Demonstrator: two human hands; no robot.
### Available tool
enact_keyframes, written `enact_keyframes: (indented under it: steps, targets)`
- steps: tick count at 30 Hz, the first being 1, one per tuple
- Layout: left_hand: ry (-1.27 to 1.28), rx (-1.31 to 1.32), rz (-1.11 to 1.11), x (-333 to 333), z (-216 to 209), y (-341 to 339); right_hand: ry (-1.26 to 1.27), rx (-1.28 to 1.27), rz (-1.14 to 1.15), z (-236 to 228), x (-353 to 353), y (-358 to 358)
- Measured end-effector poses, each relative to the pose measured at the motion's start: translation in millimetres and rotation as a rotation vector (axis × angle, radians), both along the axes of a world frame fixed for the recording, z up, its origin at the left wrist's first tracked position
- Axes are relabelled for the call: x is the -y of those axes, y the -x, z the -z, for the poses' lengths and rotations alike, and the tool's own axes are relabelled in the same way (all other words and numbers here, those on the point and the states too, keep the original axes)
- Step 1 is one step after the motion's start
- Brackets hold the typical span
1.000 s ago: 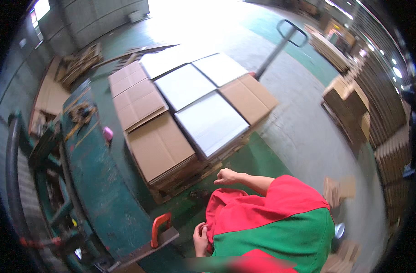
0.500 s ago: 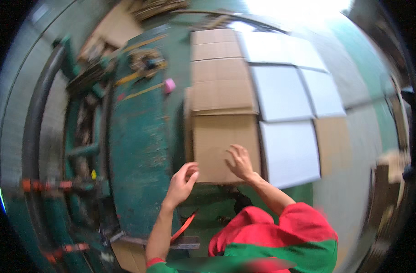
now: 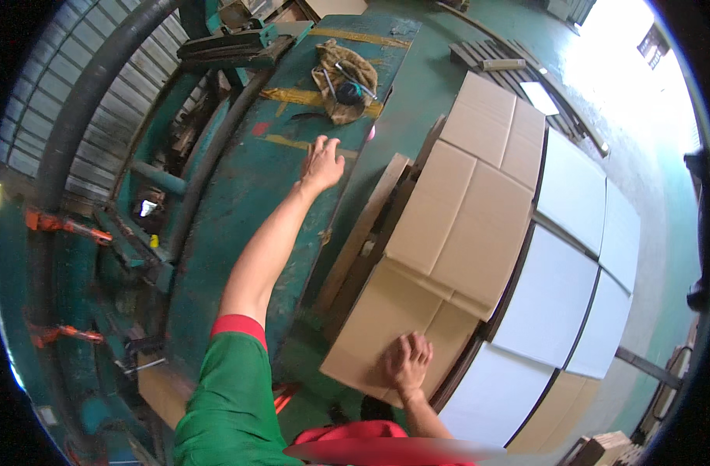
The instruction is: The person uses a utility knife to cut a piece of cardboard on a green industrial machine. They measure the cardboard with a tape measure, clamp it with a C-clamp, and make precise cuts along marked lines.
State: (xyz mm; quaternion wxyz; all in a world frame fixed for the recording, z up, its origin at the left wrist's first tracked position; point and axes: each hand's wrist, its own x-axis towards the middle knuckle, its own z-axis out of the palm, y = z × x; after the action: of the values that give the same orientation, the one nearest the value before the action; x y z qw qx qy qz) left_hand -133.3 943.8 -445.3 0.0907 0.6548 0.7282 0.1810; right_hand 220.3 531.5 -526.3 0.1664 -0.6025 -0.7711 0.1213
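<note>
My left hand (image 3: 321, 165) reaches over the green metal table (image 3: 234, 233), its fingers stretched and apart, with nothing in it. Just beyond it lies a crumpled brown cloth (image 3: 335, 58) with a dark round thing (image 3: 348, 93) and metal tools on it. A small pink object (image 3: 372, 133) shows partly at the table's right edge. My right hand (image 3: 408, 362) rests with spread fingers on the nearest stack of flat brown cardboard (image 3: 370, 318). More brown cardboard sheets (image 3: 463, 217) lie beyond it in the same row.
White-faced cardboard stacks (image 3: 545, 283) stand right of the brown ones. A wooden pallet edge (image 3: 362, 233) shows between table and stacks. A green machine frame with a thick black pipe (image 3: 98, 93) and orange clamps (image 3: 67, 224) runs along the left. Wooden slats (image 3: 518, 78) lie at the back.
My view has turned left. My left hand has moved forward from beside the near cardboard to over the green table. My right hand has settled on the near stack.
</note>
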Motion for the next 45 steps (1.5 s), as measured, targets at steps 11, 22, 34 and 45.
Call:
enact_keyframes:
  steps: [11,22,34,45]
  targets:
    - [-0.069,-0.101,-0.126,-104.3,50.2,20.9,0.053,0.056,-0.009,4.2,6.2,1.5]
    - [-0.14,0.884,-0.095,10.5,-121.4,0.7,-0.045,0.006,-0.006,-2.2,3.5,2.0]
    - [0.007,1.327,-0.026,588.4,-259.0,-0.4,0.148,-0.148,-0.062,-78.0,28.6,57.9]
    - [-0.275,1.244,-0.308,992.8,-210.7,-49.7,2.311,-0.725,-0.27,-151.4,413.9,221.8]
